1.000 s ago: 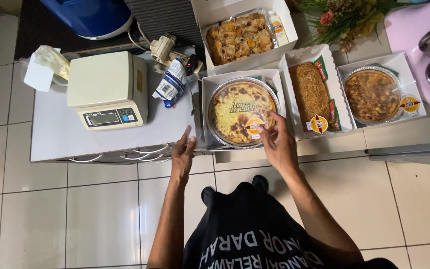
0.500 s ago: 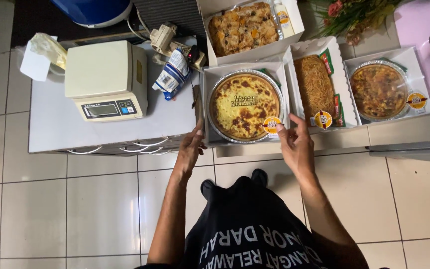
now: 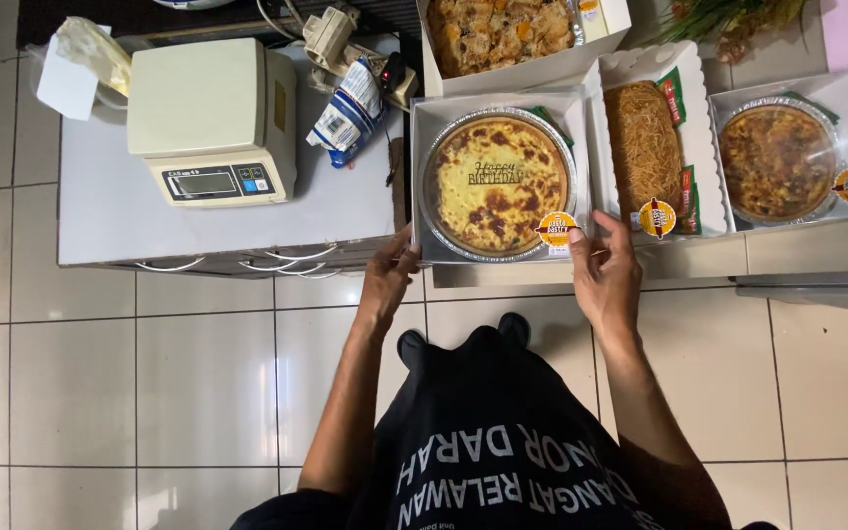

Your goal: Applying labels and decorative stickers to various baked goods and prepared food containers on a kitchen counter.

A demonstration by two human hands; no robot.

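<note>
Head view, left hand: the left hand (image 3: 391, 278) is resting at the near left corner of the white box (image 3: 422, 177), fingers loosely curled and touching its front edge; whether it is gripping the edge is not clear.
Head view, right hand: the right hand (image 3: 606, 278) is sitting at the near right corner of the same box, fingers spread a little, thumb raised toward the round sticker (image 3: 556, 230).
Head view, box contents: a browned baked dish (image 3: 496, 184) in a round foil pan is lying inside the open box, a thin cake topper lying across its top.
Head view, box position: the box is lying at the front edge of the counter, just right of the low white table (image 3: 110, 211).
Head view, neighbours to the right: a noodle box (image 3: 647, 147) is lying beside it, then a second foil-pan dish (image 3: 775, 162).
Head view, behind: another open box of baked food (image 3: 507, 34) is touching the back edge.
Head view, table: a cream kitchen scale (image 3: 213, 118) is standing near a crumpled packet (image 3: 347, 113).
</note>
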